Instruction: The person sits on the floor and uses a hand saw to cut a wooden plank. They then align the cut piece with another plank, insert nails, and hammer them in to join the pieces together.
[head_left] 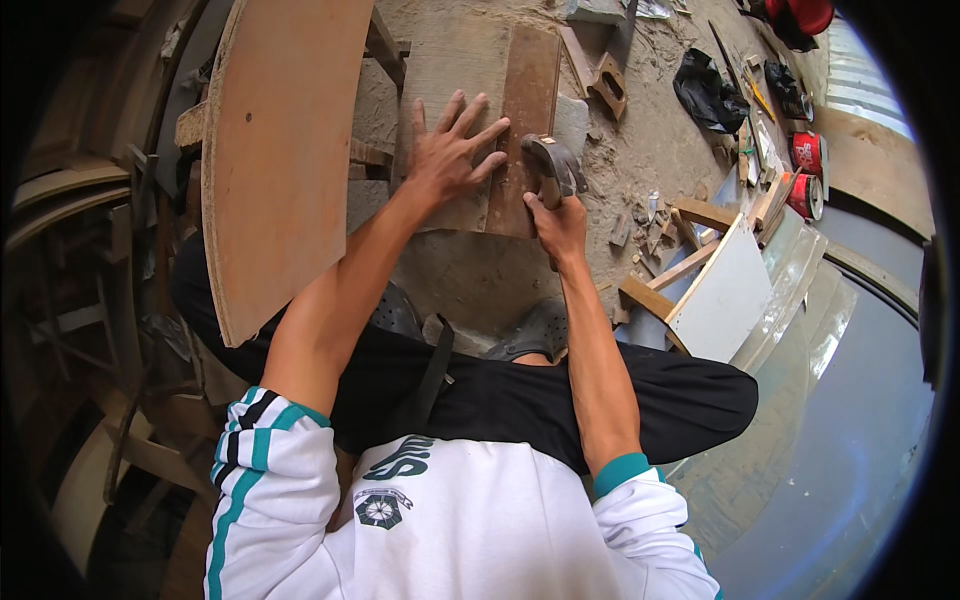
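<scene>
left hand (447, 150) flat, fingers spread, pressing wooden board (455, 80) on dusty floor (640, 130) | right hand (560, 225) grip closed round hammer (553, 165), head over board's dark plank (525, 120)

Hammer handle (553, 205) inside right grip (560, 228)

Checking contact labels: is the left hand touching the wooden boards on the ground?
Touching. The head view shows the left hand pressed flat, fingers spread, across the wooden boards.

Left hand (448, 150) flat, fingers splayed, arm extended. Right hand (558, 222) fisted in a tight grip, probably thumb on top.
</scene>
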